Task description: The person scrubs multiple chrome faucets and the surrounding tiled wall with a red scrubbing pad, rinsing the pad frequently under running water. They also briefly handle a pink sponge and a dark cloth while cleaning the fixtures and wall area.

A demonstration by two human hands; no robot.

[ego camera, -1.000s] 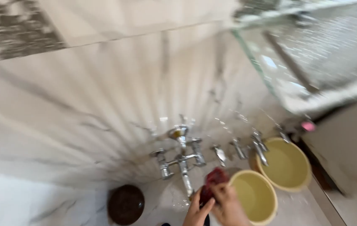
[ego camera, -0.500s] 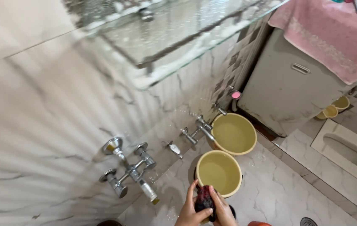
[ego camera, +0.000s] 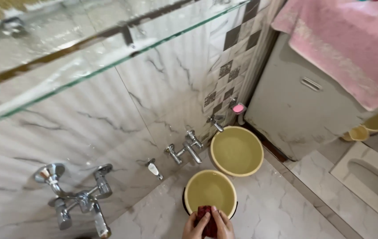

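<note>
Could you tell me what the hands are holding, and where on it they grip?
Both hands, left hand and right hand, clasp a dark red scrubbing pad by its two sides, above the nearer yellow bucket's rim.

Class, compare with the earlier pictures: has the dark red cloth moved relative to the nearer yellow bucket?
Yes. The dark red cloth shifted from the nearer yellow bucket's left side to its near rim.
</note>
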